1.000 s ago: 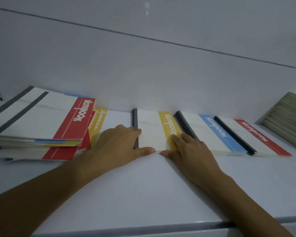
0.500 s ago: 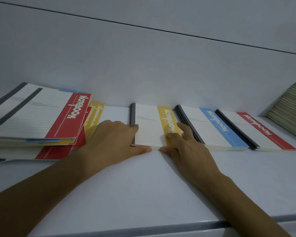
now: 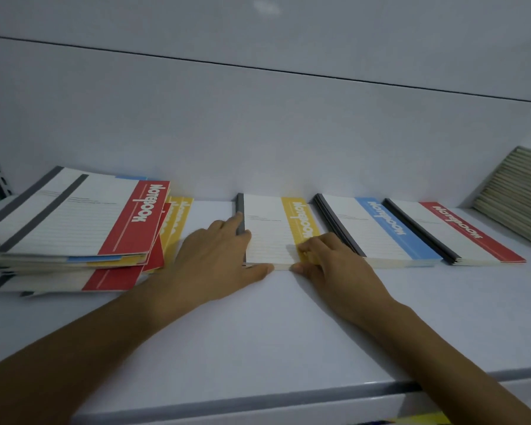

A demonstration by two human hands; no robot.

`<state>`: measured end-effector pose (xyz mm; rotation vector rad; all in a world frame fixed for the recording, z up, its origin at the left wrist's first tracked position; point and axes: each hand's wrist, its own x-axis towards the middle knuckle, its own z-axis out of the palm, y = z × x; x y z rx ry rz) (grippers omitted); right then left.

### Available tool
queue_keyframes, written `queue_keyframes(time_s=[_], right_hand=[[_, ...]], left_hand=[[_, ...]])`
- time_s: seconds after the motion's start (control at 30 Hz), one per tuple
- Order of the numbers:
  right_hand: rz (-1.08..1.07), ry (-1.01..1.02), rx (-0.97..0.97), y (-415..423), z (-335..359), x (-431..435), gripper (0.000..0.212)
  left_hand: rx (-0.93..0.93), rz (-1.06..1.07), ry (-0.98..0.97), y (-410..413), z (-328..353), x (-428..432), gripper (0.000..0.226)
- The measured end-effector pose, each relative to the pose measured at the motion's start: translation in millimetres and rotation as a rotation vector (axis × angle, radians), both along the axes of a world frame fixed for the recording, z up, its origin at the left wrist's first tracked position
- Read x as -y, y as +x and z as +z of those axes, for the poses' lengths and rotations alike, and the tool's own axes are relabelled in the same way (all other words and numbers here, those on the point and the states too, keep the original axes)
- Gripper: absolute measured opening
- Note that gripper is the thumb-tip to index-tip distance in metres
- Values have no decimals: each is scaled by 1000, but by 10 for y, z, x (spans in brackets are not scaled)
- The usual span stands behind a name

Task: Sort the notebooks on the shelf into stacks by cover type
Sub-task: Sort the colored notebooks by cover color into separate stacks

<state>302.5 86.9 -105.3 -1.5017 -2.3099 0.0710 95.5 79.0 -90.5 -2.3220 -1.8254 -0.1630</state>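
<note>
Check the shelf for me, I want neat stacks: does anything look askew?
Yes. The mixed pile at the left is fanned out, with red, yellow and blue covers sticking out at different angles. The yellow stack, blue stack and red stack to its right lie squared.

We see a white shelf (image 3: 288,332) carrying a loose pile of notebooks (image 3: 74,228) at its left. Three neat stacks sit side by side: yellow-banded stack (image 3: 273,234), blue-banded stack (image 3: 377,234), red-banded stack (image 3: 454,237). A beige ribbed stack (image 3: 515,204) lies far right.
</note>
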Motion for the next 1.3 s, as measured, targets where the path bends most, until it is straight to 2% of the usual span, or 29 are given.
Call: queue_keyframes(time_s=[0.1, 0.23, 0.37, 0.5, 0.67, 0.7, 0.8, 0.87, 1.07, 1.3], right_hand=[[8, -70, 61, -9, 68, -2, 36], [34, -167, 145, -34, 206, 19, 26], [55, -4, 78, 129, 244, 348, 31], [114, 79, -76, 406, 141, 809, 24], [130, 174, -288, 513, -65, 1226, 19], [150, 185, -305, 500, -101, 1305, 18], [257, 207, -318, 421, -181, 1521, 14], [330, 215, -306, 354, -182, 1616, 14], [422, 207, -406, 54, -121, 1792, 12], [444, 212, -412, -531, 0, 1802, 14]], left_hand=[[-36, 4, -53, 22, 73, -9, 60], [-64, 55, -122, 100, 190, 29, 63], [2, 82, -118, 176, 347, 200, 82], [119, 76, 18, 336, 362, 725, 68], [452, 96, 113, 449, 194, 1438, 44], [598, 105, 77, 448, 160, 1550, 37], [1206, 149, -113, 413, 150, 1845, 19], [1386, 224, -164, 341, 185, 2004, 18], [1503, 335, -113, -44, 230, 2358, 19], [1445, 340, -50, -557, 285, 2474, 20]])
